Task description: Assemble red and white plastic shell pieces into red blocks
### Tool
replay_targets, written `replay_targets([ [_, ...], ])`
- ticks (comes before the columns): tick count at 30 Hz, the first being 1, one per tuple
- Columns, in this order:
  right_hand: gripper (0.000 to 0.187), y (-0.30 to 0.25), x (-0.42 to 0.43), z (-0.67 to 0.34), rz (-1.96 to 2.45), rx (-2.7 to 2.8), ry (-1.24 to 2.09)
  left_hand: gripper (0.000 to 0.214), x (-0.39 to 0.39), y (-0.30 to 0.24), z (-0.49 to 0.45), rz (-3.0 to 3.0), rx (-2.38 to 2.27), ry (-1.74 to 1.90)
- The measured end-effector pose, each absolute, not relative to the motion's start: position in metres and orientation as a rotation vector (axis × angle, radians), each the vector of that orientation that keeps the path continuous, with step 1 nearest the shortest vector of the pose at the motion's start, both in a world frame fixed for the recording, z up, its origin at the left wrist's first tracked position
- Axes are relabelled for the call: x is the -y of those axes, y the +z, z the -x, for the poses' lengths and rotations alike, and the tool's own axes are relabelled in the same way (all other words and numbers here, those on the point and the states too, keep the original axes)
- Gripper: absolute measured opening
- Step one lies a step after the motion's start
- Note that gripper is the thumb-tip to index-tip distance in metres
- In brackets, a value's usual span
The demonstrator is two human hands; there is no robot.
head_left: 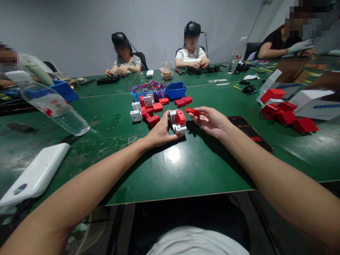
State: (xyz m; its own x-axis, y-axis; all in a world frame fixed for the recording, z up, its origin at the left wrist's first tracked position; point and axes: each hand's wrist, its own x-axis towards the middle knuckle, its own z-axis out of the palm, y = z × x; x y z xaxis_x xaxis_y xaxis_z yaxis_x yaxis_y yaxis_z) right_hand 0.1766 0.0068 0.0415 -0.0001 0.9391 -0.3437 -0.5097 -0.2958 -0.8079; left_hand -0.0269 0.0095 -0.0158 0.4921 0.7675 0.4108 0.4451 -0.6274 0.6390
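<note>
My left hand (160,133) is closed around a white plastic block (178,129), which rests on or just above the table. A red box-shaped piece (180,117) sits in the block's upper side. To the right of it, my right hand (211,120) pinches a small, flat red plastic piece (190,111) between thumb and fingers, held apart from the block. Past my left hand lies a loose heap of red blocks (152,121) and white blocks (136,116). Whether all these are plug adapters I cannot tell.
Blue bins (175,91) behind the heap hold tangled wires (152,86). A phone (248,132) lies beside my right forearm. More red blocks (287,115) and white boxes (309,102) stand at right. At left are a tilted water bottle (53,102) and a white power bank (37,173). Several people work around the table.
</note>
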Motion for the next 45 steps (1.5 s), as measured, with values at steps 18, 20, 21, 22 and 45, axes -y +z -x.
replay_targets([
  [18,0.021,0.0377,-0.0082,-0.1779,1.057,0.598,1.609,0.089,-0.0111,-0.0179,0.0274,-2.299,-0.999,0.963],
  [20,0.021,0.0376,-0.0081,-0.1779,1.059,0.605,1.611,0.088,-0.0112,-0.0181,0.0273,-2.296,-0.995,0.966],
  [21,0.021,0.0376,-0.0079,-0.1778,1.061,0.611,1.611,0.088,-0.0113,-0.0183,0.0273,-2.293,-0.995,0.967],
  [22,0.021,0.0377,-0.0077,-0.1777,1.062,0.618,1.610,0.087,-0.0115,-0.0185,0.0272,-2.291,-0.995,0.968],
  [45,0.034,0.0399,-0.0074,-0.1774,1.115,0.585,1.620,0.088,-0.0110,-0.0182,0.0278,-2.295,-0.992,0.956],
])
